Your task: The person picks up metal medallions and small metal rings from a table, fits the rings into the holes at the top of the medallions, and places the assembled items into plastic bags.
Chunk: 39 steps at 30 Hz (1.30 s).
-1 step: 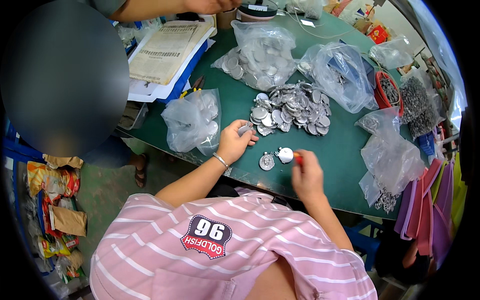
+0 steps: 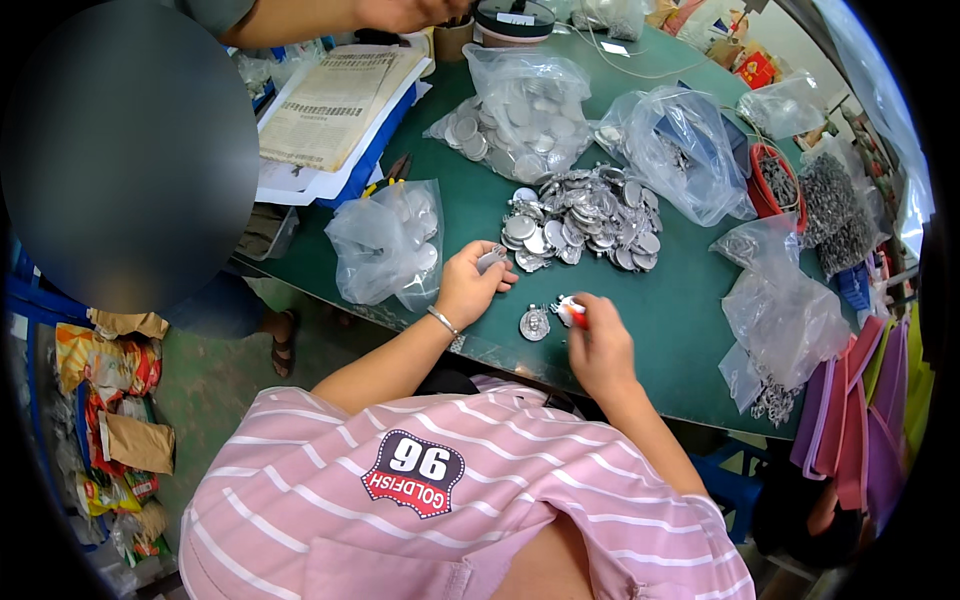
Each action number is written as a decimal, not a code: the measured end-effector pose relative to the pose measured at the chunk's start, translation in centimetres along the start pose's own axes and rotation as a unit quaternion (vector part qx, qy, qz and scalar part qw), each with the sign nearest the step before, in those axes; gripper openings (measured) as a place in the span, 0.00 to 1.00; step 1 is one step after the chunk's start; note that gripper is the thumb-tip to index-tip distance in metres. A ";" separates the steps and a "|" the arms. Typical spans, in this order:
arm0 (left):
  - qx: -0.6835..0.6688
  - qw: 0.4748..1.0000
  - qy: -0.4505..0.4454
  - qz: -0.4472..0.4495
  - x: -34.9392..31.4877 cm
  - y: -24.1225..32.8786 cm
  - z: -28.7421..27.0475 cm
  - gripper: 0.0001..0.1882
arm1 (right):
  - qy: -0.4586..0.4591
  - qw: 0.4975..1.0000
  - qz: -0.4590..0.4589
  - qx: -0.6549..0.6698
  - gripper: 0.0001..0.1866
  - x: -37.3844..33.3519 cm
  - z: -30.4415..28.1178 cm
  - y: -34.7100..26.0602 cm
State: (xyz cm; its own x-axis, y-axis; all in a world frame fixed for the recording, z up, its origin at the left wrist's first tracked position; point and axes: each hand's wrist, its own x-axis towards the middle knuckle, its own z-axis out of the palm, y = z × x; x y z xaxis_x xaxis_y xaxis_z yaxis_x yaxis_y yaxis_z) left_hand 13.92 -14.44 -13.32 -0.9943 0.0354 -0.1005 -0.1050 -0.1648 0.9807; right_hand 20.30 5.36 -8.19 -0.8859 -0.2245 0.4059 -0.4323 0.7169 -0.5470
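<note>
My left hand point(image 2: 474, 284) is closed on a round silver medal point(image 2: 488, 262), pinched between thumb and fingers at the near side of the heap. In my right hand point(image 2: 600, 345) is a small red object point(image 2: 574, 315), mostly covered by the fingers; its kind is not clear. The red object is over a silver disc point(image 2: 566, 303) lying on the table, part of which is hidden. Just left of that disc lies a medal with a raised relief point(image 2: 534, 323), face up. Beyond both hands a heap of silver medals point(image 2: 590, 220) is spread on the green table point(image 2: 690, 330).
Clear plastic bags of discs stand at the left point(image 2: 385, 245) and at the back point(image 2: 525, 110). Another bag point(image 2: 675, 150) and a red-rimmed container point(image 2: 775, 180) are on the right. Papers point(image 2: 330, 105) lie at the back left, near another person's hand point(image 2: 410, 12).
My right hand has moved left with the red object, now partly covering the plain disc. My left hand stays in place with its medal.
</note>
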 end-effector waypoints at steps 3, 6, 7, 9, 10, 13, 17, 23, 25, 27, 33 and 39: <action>-0.003 1.000 0.000 0.006 0.0 -0.1 -0.1 0.09 | -0.016 0.999 -0.016 0.037 0.21 5.1 1.6 -0.7; 0.008 1.000 -0.008 0.015 0.2 -0.2 0.1 0.09 | -0.063 0.995 0.065 0.031 0.22 13.2 1.1 -1.2; -0.003 1.000 -0.015 0.016 0.3 -0.3 0.5 0.09 | -0.080 0.996 0.039 0.028 0.16 15.5 1.7 0.9; -0.013 1.000 -0.010 0.021 0.2 -0.1 0.4 0.09 | -0.191 0.860 0.284 0.378 0.11 17.8 1.4 0.2; -0.017 1.000 -0.007 0.020 0.1 -0.2 0.2 0.09 | -0.189 0.840 0.288 0.420 0.10 17.4 0.7 -1.7; -0.026 0.999 -0.007 0.026 0.0 -0.2 0.1 0.10 | -0.204 0.768 0.249 0.554 0.13 14.6 1.3 -3.4; 0.128 0.989 0.036 0.069 -0.3 0.5 -0.3 0.12 | -0.322 0.686 0.301 0.578 0.12 8.6 0.6 -6.5; -0.034 0.999 -0.021 0.012 0.2 -0.6 -0.5 0.10 | -0.321 0.614 0.379 0.614 0.07 3.6 0.5 -5.6; -0.037 0.999 -0.024 0.001 0.2 -0.3 0.0 0.11 | -0.283 0.579 0.412 0.645 0.07 2.5 0.0 -4.7; -0.034 0.999 -0.017 -0.009 0.1 0.0 0.0 0.11 | -0.260 0.535 0.435 0.676 0.07 1.5 0.0 -4.5; -0.040 0.999 -0.013 -0.002 0.3 -0.1 0.4 0.11 | -0.156 0.589 0.361 0.706 0.15 -1.4 0.5 -4.0; -0.027 1.000 -0.006 0.000 0.2 -0.3 0.0 0.09 | -0.020 0.729 0.273 0.628 0.28 -3.9 1.0 -3.0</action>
State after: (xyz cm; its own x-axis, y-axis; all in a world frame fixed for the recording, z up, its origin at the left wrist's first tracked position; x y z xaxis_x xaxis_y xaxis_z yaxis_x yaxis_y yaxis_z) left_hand 13.72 -14.36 -13.65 -0.9941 0.0475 -0.0977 -0.1058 -0.2174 0.9703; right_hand 24.86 3.44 -8.91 -0.9770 -0.1685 -0.1310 0.1952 -0.4572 -0.8677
